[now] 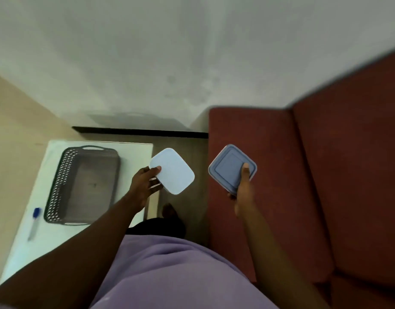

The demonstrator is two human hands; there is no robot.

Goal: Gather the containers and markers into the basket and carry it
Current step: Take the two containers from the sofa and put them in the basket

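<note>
2 containers in hand, 1 per side, likely so both reach the basket (83,186) in a single trip. Left hand (145,186) closed round the pale blue container (172,171), thumb on lid, held just right of the white table (134,157). Right hand (243,190) clamped on the darker blue container (232,168) above the red sofa (281,197), forearm extended forward. Basket empty on table; blue-capped marker (35,223) beside it, not yet gathered.

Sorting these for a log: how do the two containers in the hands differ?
The pale-lidded container has a plain whitish-blue lid; the dark-lidded container has a slate-blue lid with a raised square border. The left hand holds the pale one beside the basket; the right hand holds the dark one over the sofa. Both are rounded squares.
</note>
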